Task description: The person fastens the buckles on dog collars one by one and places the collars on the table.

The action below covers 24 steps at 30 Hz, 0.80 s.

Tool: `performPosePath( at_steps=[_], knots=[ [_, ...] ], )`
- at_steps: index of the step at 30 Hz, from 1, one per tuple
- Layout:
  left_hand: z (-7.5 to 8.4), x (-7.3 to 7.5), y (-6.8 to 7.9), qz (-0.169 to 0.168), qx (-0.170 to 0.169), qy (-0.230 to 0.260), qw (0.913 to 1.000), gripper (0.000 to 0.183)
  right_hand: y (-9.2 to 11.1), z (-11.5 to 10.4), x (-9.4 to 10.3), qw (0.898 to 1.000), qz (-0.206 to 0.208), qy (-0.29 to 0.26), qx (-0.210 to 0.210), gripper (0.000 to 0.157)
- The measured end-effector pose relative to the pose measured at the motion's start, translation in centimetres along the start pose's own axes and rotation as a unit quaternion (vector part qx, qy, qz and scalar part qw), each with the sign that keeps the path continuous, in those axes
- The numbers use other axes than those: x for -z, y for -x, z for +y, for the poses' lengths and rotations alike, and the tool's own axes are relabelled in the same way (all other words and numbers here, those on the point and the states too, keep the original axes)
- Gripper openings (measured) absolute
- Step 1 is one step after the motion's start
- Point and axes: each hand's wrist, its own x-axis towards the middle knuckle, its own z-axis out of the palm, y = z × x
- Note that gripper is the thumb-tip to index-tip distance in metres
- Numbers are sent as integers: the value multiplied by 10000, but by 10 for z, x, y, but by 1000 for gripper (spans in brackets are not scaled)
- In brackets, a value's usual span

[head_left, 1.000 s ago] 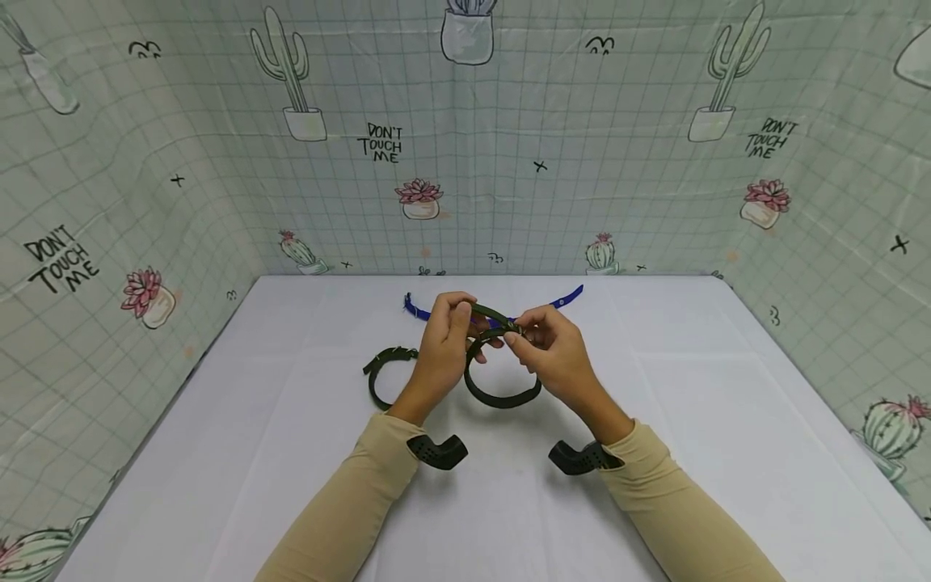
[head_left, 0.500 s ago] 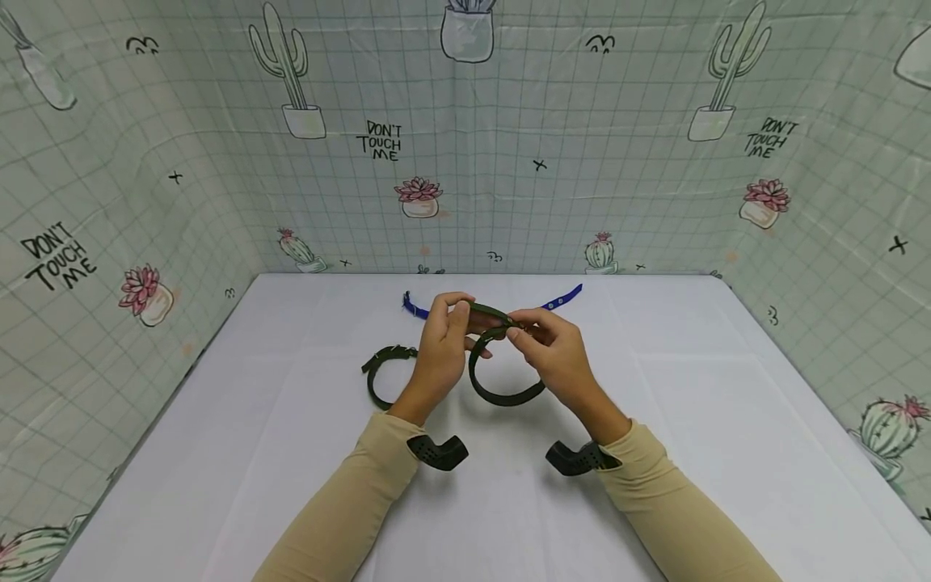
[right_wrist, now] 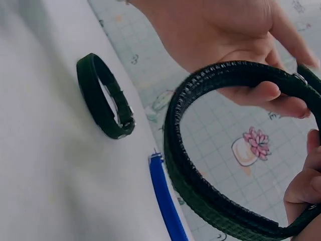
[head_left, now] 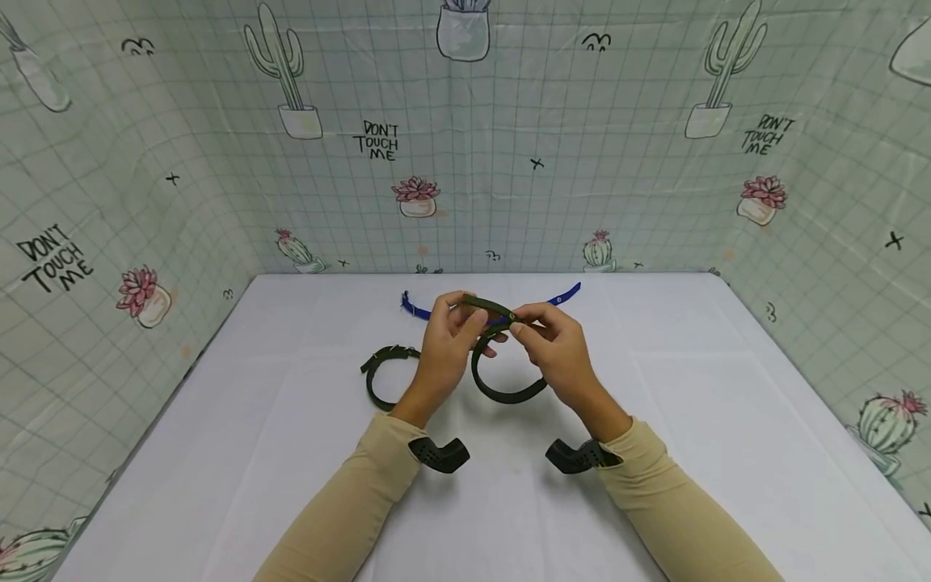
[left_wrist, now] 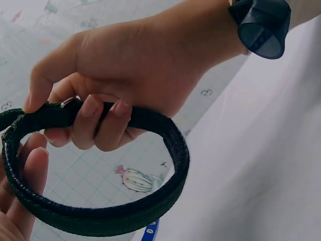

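In the head view, both hands hold a dark green pet collar (head_left: 507, 396), its loop hanging between them above the table. My left hand (head_left: 445, 343) supports the strap's raised end with its fingers, thumb in front. With thumb and forefinger, my right hand (head_left: 560, 347) pinches the spot where the strap overlaps. In the left wrist view, the right hand's other fingers (left_wrist: 88, 118) curl over the collar beside a small metal fitting (left_wrist: 70, 102). The right wrist view shows the collar's dark ribbed lining and a metal ring (right_wrist: 300, 78) near the left hand's fingertips.
Left of the hands, a second dark green collar (head_left: 371, 384) lies buckled in a loop on the white table (head_left: 291, 453). A blue collar (head_left: 418, 309) lies unfastened behind the hands, partly hidden by them. A printed cloth wall (head_left: 502, 202) encloses the table's back and sides.
The collar's loop has shifted slightly right. My left thumb has moved down and right off the strap, and more of the strap's upper end shows. The right hand keeps its pinch.
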Motion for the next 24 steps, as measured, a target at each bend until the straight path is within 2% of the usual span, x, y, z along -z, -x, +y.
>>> performPosePath(
  at_steps=[2,5,7,10,15,24],
  knots=[
    [0,-3,1,0,114,-213,9997,28,1,0,0,9999,60,-149,-12,18],
    [0,-7,3,-1,203,-835,9963,22,2,1,0,9993,151,-334,-33,18],
    [-2,-9,4,-13,115,-1227,9924,22,2,2,0,9990,214,-396,-20,19],
    [-4,-11,5,-50,-133,-1567,9875,24,1,4,0,9987,275,-429,17,20],
    [-4,-12,5,-106,-342,-1810,9828,25,0,5,1,9988,326,-378,0,23],
    [-2,-7,5,-183,-122,-1856,9824,25,-3,-1,5,9985,11,-532,-161,17]
  ],
)
